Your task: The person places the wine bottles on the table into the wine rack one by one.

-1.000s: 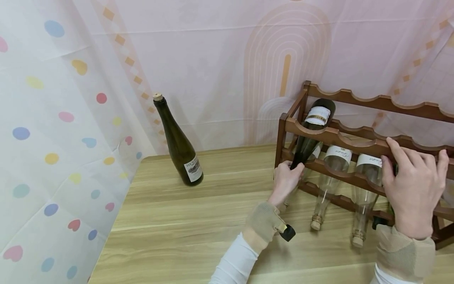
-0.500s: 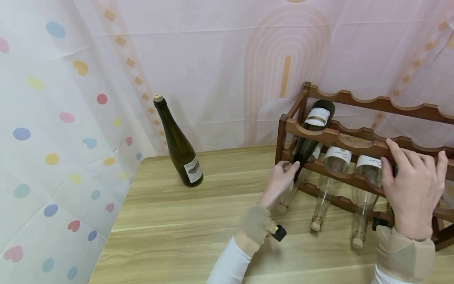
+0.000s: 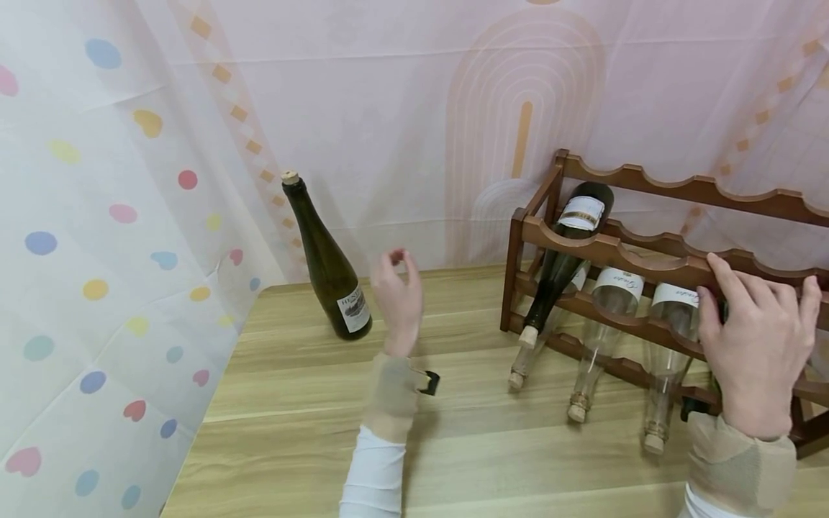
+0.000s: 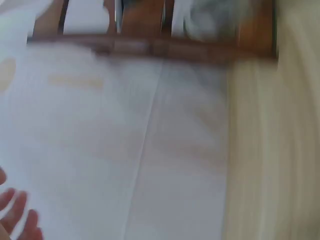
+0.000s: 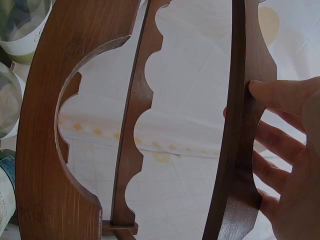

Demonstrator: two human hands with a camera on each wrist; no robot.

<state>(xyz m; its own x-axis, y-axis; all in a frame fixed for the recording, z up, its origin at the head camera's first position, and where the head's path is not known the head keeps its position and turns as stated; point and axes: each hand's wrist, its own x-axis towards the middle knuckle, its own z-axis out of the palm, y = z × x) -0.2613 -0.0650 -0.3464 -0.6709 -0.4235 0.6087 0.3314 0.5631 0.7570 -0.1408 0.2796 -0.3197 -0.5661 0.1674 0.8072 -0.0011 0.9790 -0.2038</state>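
Observation:
My left hand (image 3: pixel 398 298) holds nothing, its fingers loosely bent, just right of a dark green corked wine bottle (image 3: pixel 327 266) that stands upright on the table. In the left wrist view only some fingers (image 4: pixel 17 212) show, blurred at the lower left. My right hand (image 3: pixel 758 345) grips the upper front rail of a brown wooden wine rack (image 3: pixel 622 255); the right wrist view shows thumb and fingers around the rail (image 5: pixel 245 130). Another dark bottle (image 3: pixel 560 262) lies in the rack's upper left slot, neck slanting down to the front, cork end uncovered.
Clear glass bottles (image 3: pixel 612 295) with corks lie on the lower tier, necks sticking out over the wooden table (image 3: pixel 311 446). Behind hangs a pink patterned cloth (image 3: pixel 388 129), and a dotted cloth (image 3: pixel 84 345) hangs at the left past the table's edge.
My left hand has let go of the neck of the dark bottle in the rack and moved left to beside the standing bottle. The right hand stays on the rail.

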